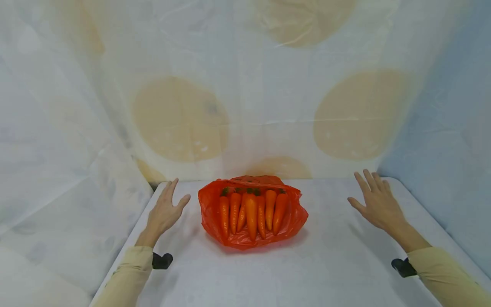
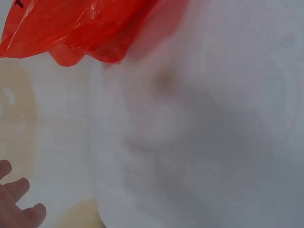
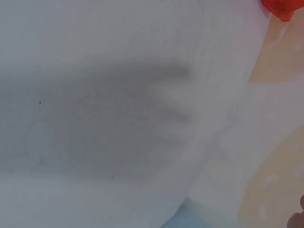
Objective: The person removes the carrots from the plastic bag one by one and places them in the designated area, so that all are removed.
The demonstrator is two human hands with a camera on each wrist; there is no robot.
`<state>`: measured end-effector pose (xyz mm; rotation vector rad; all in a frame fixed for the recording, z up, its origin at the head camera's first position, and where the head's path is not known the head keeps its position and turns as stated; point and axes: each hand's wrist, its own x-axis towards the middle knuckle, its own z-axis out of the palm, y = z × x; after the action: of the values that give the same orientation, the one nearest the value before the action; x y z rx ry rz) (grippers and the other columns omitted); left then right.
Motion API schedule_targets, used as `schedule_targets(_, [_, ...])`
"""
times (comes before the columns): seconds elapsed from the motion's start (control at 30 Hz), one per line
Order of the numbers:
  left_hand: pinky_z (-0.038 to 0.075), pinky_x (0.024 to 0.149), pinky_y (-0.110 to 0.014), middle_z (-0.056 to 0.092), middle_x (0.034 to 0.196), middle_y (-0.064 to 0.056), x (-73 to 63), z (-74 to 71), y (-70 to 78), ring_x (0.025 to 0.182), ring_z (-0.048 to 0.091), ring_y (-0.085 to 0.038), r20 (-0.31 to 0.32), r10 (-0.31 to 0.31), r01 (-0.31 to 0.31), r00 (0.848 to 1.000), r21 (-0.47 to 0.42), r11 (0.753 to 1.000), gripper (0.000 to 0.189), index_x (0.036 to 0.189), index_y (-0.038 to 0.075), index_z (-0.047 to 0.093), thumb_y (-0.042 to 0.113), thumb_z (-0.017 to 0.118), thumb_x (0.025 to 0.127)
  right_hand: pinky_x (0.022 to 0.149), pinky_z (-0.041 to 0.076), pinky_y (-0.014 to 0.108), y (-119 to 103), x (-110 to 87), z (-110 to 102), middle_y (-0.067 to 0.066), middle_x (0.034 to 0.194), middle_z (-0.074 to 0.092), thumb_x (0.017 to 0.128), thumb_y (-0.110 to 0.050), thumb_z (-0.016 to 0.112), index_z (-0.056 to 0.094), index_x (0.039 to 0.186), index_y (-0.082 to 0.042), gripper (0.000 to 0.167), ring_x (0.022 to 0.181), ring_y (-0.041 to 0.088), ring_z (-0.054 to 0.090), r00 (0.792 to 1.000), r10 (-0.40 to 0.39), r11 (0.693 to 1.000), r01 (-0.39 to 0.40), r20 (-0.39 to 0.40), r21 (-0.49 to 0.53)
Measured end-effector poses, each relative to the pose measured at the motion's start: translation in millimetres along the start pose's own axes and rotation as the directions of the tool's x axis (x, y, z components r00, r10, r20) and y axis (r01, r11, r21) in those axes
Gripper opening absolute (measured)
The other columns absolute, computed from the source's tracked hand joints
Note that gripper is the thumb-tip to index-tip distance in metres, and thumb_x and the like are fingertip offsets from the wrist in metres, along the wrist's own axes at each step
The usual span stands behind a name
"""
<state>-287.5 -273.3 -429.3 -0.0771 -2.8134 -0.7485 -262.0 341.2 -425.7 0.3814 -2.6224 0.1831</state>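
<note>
In the middle of the head view lies a red plastic bag [image 1: 209, 211], spread wide with its mouth toward me. Several orange carrots [image 1: 251, 213] with short green tops lie side by side in it, tips toward me. To the left of the bag, my left hand [image 1: 166, 211] is held over the table with fingers extended and nothing in it. On the far right my right hand [image 1: 377, 202] is raised, fingers spread, also holding nothing. The left wrist view catches the edge of the bag [image 2: 80, 28] and some fingertips [image 2: 19, 187]. A red corner of the bag [image 3: 282, 7] appears in the right wrist view.
A white-covered table [image 1: 268, 277] carries the bag. Behind it hangs a pale sheet [image 1: 249, 128] with large tan circles. Pale cloth walls [image 1: 50, 170] close in the left side and a bluish one [image 1: 452, 140] the right. Dark wrist cameras [image 1: 162, 261] sit at both cuffs.
</note>
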Motion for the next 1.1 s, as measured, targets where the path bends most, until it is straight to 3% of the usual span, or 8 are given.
schedule_targets(0.1, [0.022, 0.108, -0.073, 0.013, 0.165, -0.013, -1.9, 2.7, 2.6, 0.149, 0.017, -0.039, 0.030, -0.021, 0.024, 0.999, -0.112, 0.993, 0.082, 0.160, 0.026, 0.011, 0.066, 0.042, 0.095, 0.115, 0.014, 0.066, -4.5, 3.4, 0.9, 0.034, 0.153, 0.027, 0.090, -0.028, 0.069, 0.026, 0.153, 0.002, 0.082, 0.138, 0.055, 0.025, 0.999, -0.029, 1.000, 0.029, -0.037, 0.009])
schedule_targets(0.23, [0.015, 0.115, -0.066, 0.014, 0.164, -0.014, -2.7, 5.1, 8.8, 0.149, 0.014, -0.039, 0.049, -0.029, 0.041, 0.998, -0.255, 0.966, 0.082, 0.160, 0.020, 0.012, 0.059, 0.048, 0.097, 0.108, 0.028, 0.066, -11.4, 8.8, 0.6, 0.035, 0.144, 0.038, 0.082, -0.020, 0.076, 0.035, 0.148, 0.004, 0.082, 0.129, 0.053, 0.037, 0.991, -0.070, 0.997, 0.075, -0.118, 0.035])
schedule_targets(0.37, [0.018, 0.116, -0.064, 0.016, 0.163, -0.016, -2.4, 8.7, 13.3, 0.147, 0.018, -0.041, 0.053, -0.044, 0.060, 0.998, -0.351, 0.935, 0.081, 0.159, 0.018, 0.014, 0.055, 0.051, 0.097, 0.098, 0.039, 0.067, -19.6, 10.9, -0.5, 0.034, 0.138, 0.044, 0.079, -0.015, 0.078, 0.039, 0.145, 0.003, 0.079, 0.122, 0.052, 0.043, 0.986, -0.047, 0.995, 0.062, -0.160, 0.085])
schedule_targets(0.6, [0.027, 0.112, -0.064, 0.015, 0.162, -0.022, -2.6, 15.2, 12.6, 0.144, 0.021, -0.049, 0.080, -0.055, 0.090, 0.995, -0.543, 0.835, 0.076, 0.159, 0.014, 0.012, 0.045, 0.049, 0.101, 0.089, 0.047, 0.065, -38.8, 15.9, -4.4, 0.029, 0.136, 0.049, 0.082, -0.014, 0.077, 0.041, 0.143, 0.000, 0.072, 0.120, 0.047, 0.048, 0.990, 0.015, 0.987, 0.007, -0.137, 0.164])
schedule_targets(0.83, [0.028, 0.112, -0.063, 0.011, 0.163, -0.021, -8.4, 24.4, 13.4, 0.146, 0.019, -0.048, 0.112, -0.036, 0.097, 0.993, -0.606, 0.789, 0.077, 0.159, 0.015, 0.009, 0.042, 0.050, 0.100, 0.086, 0.052, 0.061, -62.9, 24.5, -8.6, 0.027, 0.134, 0.052, 0.086, -0.013, 0.075, 0.043, 0.143, -0.001, 0.066, 0.113, 0.044, 0.055, 0.995, 0.067, 0.976, -0.050, -0.073, 0.212])
schedule_targets(1.1, [0.021, 0.116, -0.062, 0.007, 0.164, -0.019, -13.4, 39.5, 15.7, 0.147, 0.016, -0.046, 0.155, -0.002, 0.098, 0.988, -0.614, 0.783, 0.080, 0.159, 0.016, 0.009, 0.040, 0.054, 0.099, 0.078, 0.057, 0.054, -91.2, 31.2, -6.1, 0.021, 0.134, 0.054, 0.085, -0.012, 0.077, 0.045, 0.143, -0.004, 0.066, 0.107, 0.038, 0.060, 0.993, 0.043, 0.946, -0.005, -0.107, 0.325])
